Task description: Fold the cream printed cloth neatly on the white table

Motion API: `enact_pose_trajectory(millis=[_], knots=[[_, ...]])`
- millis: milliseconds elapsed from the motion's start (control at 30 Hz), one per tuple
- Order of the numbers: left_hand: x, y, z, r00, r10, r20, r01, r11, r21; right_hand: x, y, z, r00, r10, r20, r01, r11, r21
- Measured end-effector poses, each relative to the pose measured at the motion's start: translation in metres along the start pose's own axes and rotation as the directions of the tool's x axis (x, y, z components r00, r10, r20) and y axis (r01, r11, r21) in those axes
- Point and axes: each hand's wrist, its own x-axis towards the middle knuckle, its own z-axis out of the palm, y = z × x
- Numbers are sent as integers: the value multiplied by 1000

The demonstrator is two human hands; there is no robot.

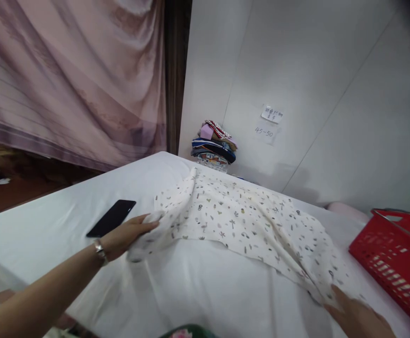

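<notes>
A white cloth (219,213) printed with small grey-brown plants and shapes lies spread and wrinkled over the white-covered table. At its left end my left hand (129,234), with a silvery band on the wrist, pinches a bunched, motion-blurred corner. My right hand (356,312) is at the cloth's near right corner, with thumb and fingers around the edge; part of this hand is blurred and cut off by the frame. Just beyond my left hand, a black phone (111,218) rests flat.
Against the wall at the back stands a stack of folded fabrics (213,145). A red plastic basket (395,263) is at the right edge. Two handwritten paper notes (270,123) are on the wall. A pink curtain (78,70) hangs at left, beyond the table (50,206).
</notes>
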Motion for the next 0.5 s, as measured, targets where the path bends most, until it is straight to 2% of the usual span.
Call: enact_pose_trajectory(millis=[67,133,200,233,267,300,333,367,433,500], knots=[[5,5,31,992,128,5,-128,992,4,-9,-42,2,988,-155,11,154,969,-194],[10,7,71,963,247,104,-252,967,34,-23,-91,7,974,-213,78,226,943,-243],[13,6,115,891,376,256,-407,910,81,-41,-139,17,929,-357,98,364,928,-75],[13,5,136,837,436,330,-493,864,108,-50,-160,23,870,-471,149,461,882,98],[12,4,155,780,476,405,-567,812,138,-57,-178,30,831,-530,169,478,835,272],[11,4,172,739,491,462,-624,758,193,-63,-191,37,823,-540,175,444,804,395],[8,3,186,713,501,490,-671,690,271,-66,-201,44,837,-527,146,399,771,496],[5,3,196,667,512,541,-728,603,326,-67,-206,51,856,-506,103,361,729,582],[1,2,205,535,555,637,-843,403,357,-63,-204,59,883,-469,37,327,668,669],[2,-1,201,400,610,684,-916,235,326,-58,-191,62,880,-474,15,350,670,655]])
